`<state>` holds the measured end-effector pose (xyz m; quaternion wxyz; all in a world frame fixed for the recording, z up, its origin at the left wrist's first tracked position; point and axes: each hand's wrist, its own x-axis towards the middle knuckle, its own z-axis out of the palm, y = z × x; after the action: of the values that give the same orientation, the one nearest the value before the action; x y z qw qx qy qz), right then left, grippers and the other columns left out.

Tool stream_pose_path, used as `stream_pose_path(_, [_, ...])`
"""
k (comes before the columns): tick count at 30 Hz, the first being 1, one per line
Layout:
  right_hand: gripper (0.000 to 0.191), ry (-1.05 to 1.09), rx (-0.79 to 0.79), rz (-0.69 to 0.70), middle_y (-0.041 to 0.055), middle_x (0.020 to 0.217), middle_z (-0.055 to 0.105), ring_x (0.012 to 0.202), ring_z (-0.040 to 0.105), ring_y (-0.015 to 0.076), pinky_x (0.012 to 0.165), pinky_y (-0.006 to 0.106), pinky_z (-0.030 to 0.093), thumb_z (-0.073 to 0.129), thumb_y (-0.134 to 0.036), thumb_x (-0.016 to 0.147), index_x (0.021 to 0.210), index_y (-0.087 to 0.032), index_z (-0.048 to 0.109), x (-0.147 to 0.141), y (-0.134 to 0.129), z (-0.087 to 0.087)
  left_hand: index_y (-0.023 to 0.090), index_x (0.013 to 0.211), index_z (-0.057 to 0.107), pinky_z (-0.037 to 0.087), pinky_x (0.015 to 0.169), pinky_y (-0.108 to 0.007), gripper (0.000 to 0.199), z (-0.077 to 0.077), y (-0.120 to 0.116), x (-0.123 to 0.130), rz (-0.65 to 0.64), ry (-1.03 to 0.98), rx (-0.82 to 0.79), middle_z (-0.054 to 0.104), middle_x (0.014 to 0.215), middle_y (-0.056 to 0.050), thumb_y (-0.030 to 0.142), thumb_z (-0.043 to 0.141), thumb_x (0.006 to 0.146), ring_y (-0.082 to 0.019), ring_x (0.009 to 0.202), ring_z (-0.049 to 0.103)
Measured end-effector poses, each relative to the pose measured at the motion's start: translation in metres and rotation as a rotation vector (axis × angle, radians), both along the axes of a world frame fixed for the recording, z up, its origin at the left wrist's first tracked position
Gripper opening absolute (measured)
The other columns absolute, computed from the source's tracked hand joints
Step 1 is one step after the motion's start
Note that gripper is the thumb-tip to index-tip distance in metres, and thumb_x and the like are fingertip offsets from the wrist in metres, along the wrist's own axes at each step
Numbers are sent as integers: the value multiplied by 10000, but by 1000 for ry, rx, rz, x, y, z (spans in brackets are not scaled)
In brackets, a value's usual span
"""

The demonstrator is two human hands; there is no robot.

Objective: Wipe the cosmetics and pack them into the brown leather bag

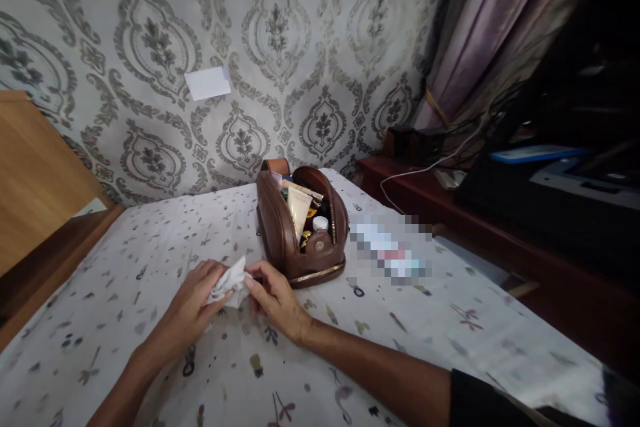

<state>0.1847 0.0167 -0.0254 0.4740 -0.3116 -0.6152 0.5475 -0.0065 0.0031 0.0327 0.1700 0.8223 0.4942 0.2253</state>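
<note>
A crumpled white tissue [231, 283] is held above the bed, its upper corner sticking up. My left hand [199, 290] is closed around its left side, the thumb along the lower edge. At the right edge of the tissue, the thumb and forefinger of my right hand [277, 297] pinch together on it. Just beyond my right hand stands a brown leather toiletry bag [280, 247], unzipped and gaping. Inside the bag are a cream-coloured squeeze tube [299, 208], a white round cap [320, 223] and several small items, some gold.
A patterned white sheet [125, 280] covers the bed. Right of the bag lies a blurred-out item [390, 250]. A dark red wooden desk [415, 180] with a white cable [440, 163] runs along the right. A wooden panel [45, 173] stands at left, and patterned wallpaper [280, 33] behind.
</note>
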Motion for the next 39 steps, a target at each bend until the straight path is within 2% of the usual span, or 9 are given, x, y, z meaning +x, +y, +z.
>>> stream_pose_path(8, [377,-29,0,89,-39,607,592,470,446,106,475,226,349,501,-598,946,892,-225,494,1,-9,2,223,846,563,430,833,-396,344,-16,0,1,115,-24,104,623,882,-77,501,411,981,-279,900,566])
stream_pose_path(11, [343,-42,6,113,-34,661,610,499,467,107,484,226,357,542,-569,930,905,-232,481,1,-13,5,218,1024,608,428,868,-409,318,-25,-4,5,163,1,224,679,993,-94,470,419,984,-290,972,596])
stream_pose_path(14, [352,17,-2,121,-56,694,559,526,493,101,500,222,392,584,-565,899,900,-245,435,0,-14,6,230,1266,566,414,928,-411,334,-27,-8,8,68,40,390,704,1104,-92,358,428,991,-276,1010,620])
stream_pose_path(16, [379,57,-18,118,-74,693,513,509,475,87,483,214,402,609,-568,876,875,-252,399,-1,-14,5,254,1305,560,400,957,-416,346,-26,-8,8,-61,73,476,722,1035,-64,260,413,991,-243,912,642])
stream_pose_path(19, [426,100,-58,113,-85,678,488,467,450,76,431,205,396,612,-612,853,870,-254,383,-3,-12,2,268,1286,582,404,961,-417,335,-25,-5,6,-172,132,569,724,927,-37,222,441,985,-217,809,644])
stream_pose_path(23, [467,139,-122,108,-76,685,527,453,462,74,418,207,401,614,-660,836,880,-251,393,-6,-11,-1,242,1119,662,460,858,-395,243,-24,1,0,-158,213,642,714,823,-46,373,516,976,-236,761,637])
stream_pose_path(28, [461,147,-124,110,-48,682,579,538,596,119,437,208,397,624,-652,842,900,-246,413,-5,-12,1,245,810,652,480,782,-373,309,-23,3,-12,-121,284,556,649,676,-35,453,494,974,-233,694,624])
stream_pose_path(34, [508,243,-89,89,-37,720,601,508,606,105,408,187,360,626,-697,825,893,-240,413,-5,-8,2,232,869,642,460,644,-276,381,-19,8,-38,18,203,352,706,821,-35,580,502,934,-206,719,657])
stream_pose_path(39, [503,285,-101,107,-23,791,622,539,633,105,416,186,376,637,-686,826,917,-237,428,-6,-8,2,217,859,655,404,531,-206,401,-5,6,-40,221,-25,37,606,630,49,613,631,802,-140,560,546])
